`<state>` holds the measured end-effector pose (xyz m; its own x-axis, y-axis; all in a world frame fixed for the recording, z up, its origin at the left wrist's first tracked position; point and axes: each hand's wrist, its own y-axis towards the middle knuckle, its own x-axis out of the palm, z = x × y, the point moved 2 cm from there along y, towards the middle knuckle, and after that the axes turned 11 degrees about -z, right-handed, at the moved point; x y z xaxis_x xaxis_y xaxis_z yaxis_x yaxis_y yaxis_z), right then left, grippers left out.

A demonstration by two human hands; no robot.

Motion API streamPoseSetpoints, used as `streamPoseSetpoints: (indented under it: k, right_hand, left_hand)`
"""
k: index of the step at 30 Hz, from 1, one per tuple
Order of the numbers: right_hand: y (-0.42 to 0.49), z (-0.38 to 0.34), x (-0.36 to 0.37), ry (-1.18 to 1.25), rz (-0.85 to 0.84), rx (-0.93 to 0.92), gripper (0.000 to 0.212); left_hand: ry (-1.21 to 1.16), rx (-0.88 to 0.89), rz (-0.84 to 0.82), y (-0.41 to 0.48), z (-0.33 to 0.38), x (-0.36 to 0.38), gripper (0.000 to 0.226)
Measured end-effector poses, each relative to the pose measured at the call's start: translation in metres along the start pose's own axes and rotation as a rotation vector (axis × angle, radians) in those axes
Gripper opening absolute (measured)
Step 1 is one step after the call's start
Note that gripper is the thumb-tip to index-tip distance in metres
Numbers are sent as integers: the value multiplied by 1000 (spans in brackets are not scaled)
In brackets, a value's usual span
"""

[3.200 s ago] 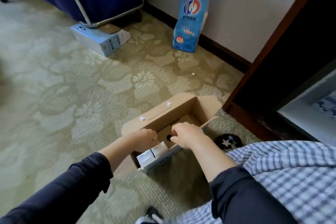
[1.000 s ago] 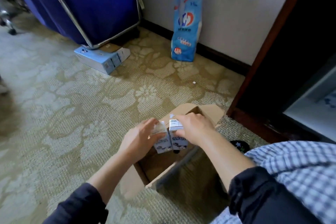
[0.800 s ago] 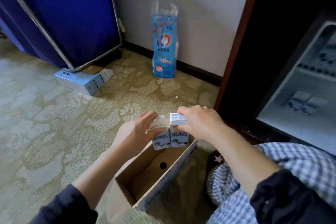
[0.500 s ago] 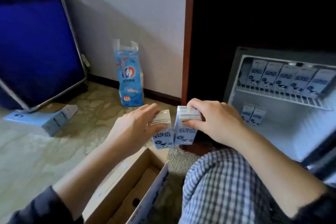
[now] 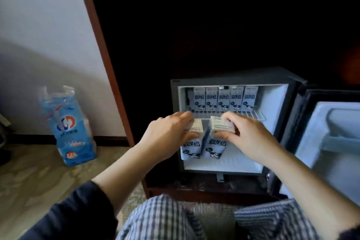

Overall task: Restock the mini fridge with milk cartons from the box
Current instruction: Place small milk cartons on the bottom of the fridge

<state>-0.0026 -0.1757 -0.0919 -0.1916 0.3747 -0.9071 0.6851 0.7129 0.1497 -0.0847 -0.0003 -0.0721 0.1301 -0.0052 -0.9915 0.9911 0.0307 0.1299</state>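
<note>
Two small white-and-blue milk cartons hang side by side in front of the open mini fridge [image 5: 276, 132]. My left hand [image 5: 167, 136] grips the left milk carton [image 5: 191, 147] near its top. My right hand [image 5: 247, 134] grips the right milk carton [image 5: 216, 146] the same way. Both cartons are level with the lower compartment's opening, just below the wire shelf [image 5: 251, 114]. A row of several milk cartons [image 5: 224, 99] stands upright on that shelf. The cardboard box is out of view.
The fridge door [image 5: 335, 142] stands swung open to the right. The fridge sits inside a dark wooden cabinet [image 5: 103, 48]. A blue plastic pack [image 5: 68, 126] leans against the wall on the left. My knees in checked trousers [image 5: 165, 220] fill the bottom of the view.
Both hands lifted the two cartons out of the box and carried them rightward up to the fridge opening. The view turned from the box to the fridge.
</note>
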Motion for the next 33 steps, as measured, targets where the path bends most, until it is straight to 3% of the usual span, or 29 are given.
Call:
streamPoseSetpoints:
  k: [14,19,23,33]
  right_hand:
    - [68,150,46,38,-196,362,18]
    - [95,185,69,-78,-360,367,19]
    - [121,210,87,-125,-419,379,18]
    - [160,259,133,-74,-426,366,46]
  left_hand:
    - [-115,109,-283,141,50,127,37]
    - [-34,113,-410,181,45,162,39]
    - [-105,76,-445,209,37,198,35]
    - [-298,36,-420,247,16,264,28]
